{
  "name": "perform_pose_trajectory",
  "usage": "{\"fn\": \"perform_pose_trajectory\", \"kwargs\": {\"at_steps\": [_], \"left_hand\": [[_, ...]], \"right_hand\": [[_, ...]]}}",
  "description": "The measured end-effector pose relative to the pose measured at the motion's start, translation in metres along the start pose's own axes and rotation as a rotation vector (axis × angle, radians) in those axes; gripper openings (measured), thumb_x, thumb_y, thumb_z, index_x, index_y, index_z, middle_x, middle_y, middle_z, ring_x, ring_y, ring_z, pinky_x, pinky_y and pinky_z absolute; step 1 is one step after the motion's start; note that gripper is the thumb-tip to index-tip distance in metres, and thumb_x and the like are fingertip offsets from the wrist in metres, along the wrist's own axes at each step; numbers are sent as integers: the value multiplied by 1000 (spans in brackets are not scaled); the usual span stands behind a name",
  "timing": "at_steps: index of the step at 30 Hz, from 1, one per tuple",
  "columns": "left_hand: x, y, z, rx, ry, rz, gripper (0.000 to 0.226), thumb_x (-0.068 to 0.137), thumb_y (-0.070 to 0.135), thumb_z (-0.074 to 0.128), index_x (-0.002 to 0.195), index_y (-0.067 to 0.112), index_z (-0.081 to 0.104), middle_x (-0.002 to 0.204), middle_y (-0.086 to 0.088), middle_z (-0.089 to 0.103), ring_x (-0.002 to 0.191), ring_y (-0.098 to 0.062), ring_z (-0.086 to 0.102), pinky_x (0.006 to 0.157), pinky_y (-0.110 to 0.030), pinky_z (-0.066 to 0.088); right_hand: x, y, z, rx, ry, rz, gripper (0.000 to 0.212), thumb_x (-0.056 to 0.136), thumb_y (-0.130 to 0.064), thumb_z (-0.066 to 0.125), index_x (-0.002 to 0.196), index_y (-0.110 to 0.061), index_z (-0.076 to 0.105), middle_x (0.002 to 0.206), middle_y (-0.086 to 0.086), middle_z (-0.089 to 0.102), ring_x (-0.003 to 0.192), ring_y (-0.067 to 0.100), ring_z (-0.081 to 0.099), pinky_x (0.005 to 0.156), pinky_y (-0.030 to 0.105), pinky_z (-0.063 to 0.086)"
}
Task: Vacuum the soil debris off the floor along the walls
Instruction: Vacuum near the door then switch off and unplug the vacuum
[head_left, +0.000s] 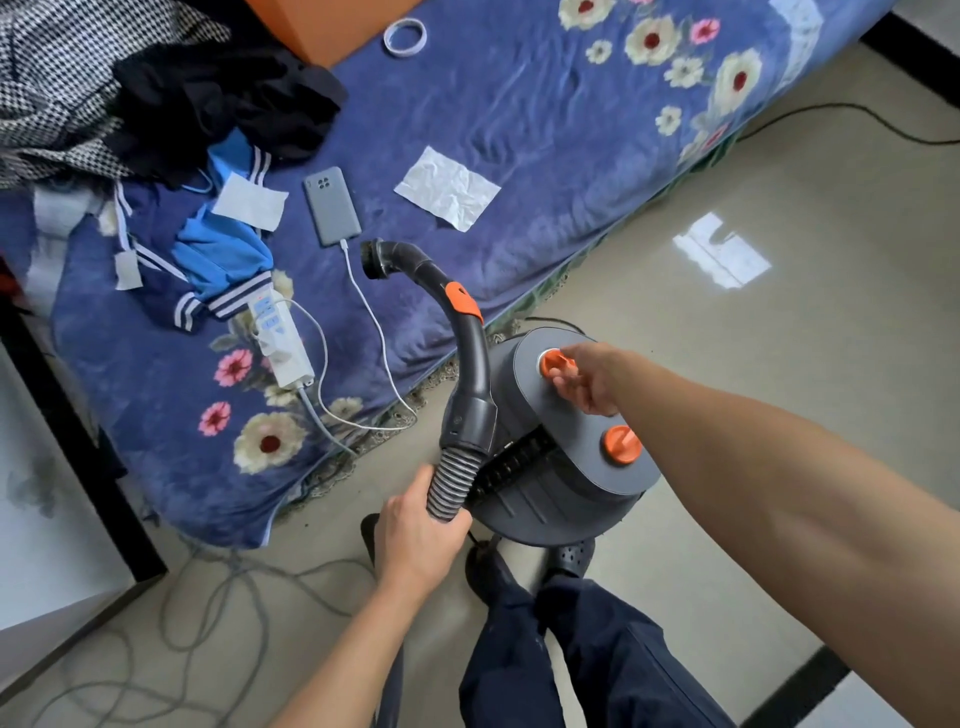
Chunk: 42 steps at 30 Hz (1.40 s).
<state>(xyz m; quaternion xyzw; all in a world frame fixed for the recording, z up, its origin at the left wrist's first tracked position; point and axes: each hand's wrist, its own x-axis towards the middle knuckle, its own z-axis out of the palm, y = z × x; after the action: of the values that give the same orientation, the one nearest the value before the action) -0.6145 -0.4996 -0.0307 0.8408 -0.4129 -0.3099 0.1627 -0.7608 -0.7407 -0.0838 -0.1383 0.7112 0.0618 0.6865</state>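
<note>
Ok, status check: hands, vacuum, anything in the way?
Left hand grips hose. Right hand pinches orange knob on vacuum. Nozzle raised over bed. Loose cables on floor at left.

Navy trousers (613, 654), dark, seemingly perforated clogs (571, 556)

The dark grey vacuum (566, 431) is showing two orange knobs (621, 443), an orange clip (464, 301) on its black handle (470, 358) and a grey ribbed hose (452, 483). The blue blanket (519, 130) is displaying cream and pink flowers; a houndstooth cloth (57, 67) is lying at its far-left corner.
</note>
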Motion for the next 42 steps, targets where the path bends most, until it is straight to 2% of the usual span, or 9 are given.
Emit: {"fn": "perform_pose_trajectory", "kwargs": {"at_steps": [9,12,16,20,26,29,32,37,42], "left_hand": [[-3,-1,-7,-3,6,-5,22,69,15,69,71,15,46,52,-1,50,53,-27,53,49,-37,40],[-4,1,-8,9,9,4,22,70,15,68,72,14,46,52,-1,49,54,-28,53,50,-37,39],[-6,2,-8,-1,7,0,22,69,17,67,72,14,45,51,-1,49,53,-27,52,50,-38,41],[-6,9,-12,-39,19,-22,21,66,23,64,71,17,45,53,-2,50,54,-28,53,51,-41,44],[6,53,-29,-216,115,-48,16,69,17,67,73,15,51,58,-4,55,53,-22,50,51,-33,41],[16,92,-46,-418,161,-60,17,68,13,67,72,17,52,60,0,55,52,-18,49,50,-30,41],[21,124,-59,-592,197,-74,17,66,16,67,76,18,52,64,-5,57,53,-21,54,50,-35,46],[1,166,-78,-914,201,-96,27,74,6,69,95,6,53,67,-9,58,45,-16,56,53,-32,49],[-50,194,-111,-1247,142,-100,26,81,1,68,94,7,46,60,-8,53,43,-18,52,49,-27,47]], "right_hand": [[3,-4,2,-37,61,-58,31,93,-10,48,62,-11,51,37,-2,51,26,6,47,26,10,23],[7,-3,12,-253,168,-259,24,78,0,51,56,-9,49,49,9,50,37,17,49,54,18,47],[12,3,10,-367,204,-387,15,82,-5,55,67,-4,57,60,13,56,50,25,53,70,33,53],[3,23,-9,-511,201,-508,18,92,-22,56,82,-7,56,69,9,65,51,20,57,47,25,41],[-4,101,-30,-784,253,-713,7,84,-22,53,84,-24,60,71,1,70,74,24,67,71,36,56],[-22,159,-28,-993,58,-635,18,77,-19,58,92,-28,59,81,-9,66,84,18,65,75,28,52],[-35,217,-18,-1109,-99,-570,58,69,-28,70,124,-27,52,100,-11,60,91,14,60,80,28,49],[-47,291,21,-800,-225,-501,111,56,-47,87,147,-33,25,139,2,43,121,21,52,99,30,43],[-59,353,56,-273,17,-581,63,59,-46,87,109,-27,53,96,-8,62,87,6,59,74,25,50]]}}
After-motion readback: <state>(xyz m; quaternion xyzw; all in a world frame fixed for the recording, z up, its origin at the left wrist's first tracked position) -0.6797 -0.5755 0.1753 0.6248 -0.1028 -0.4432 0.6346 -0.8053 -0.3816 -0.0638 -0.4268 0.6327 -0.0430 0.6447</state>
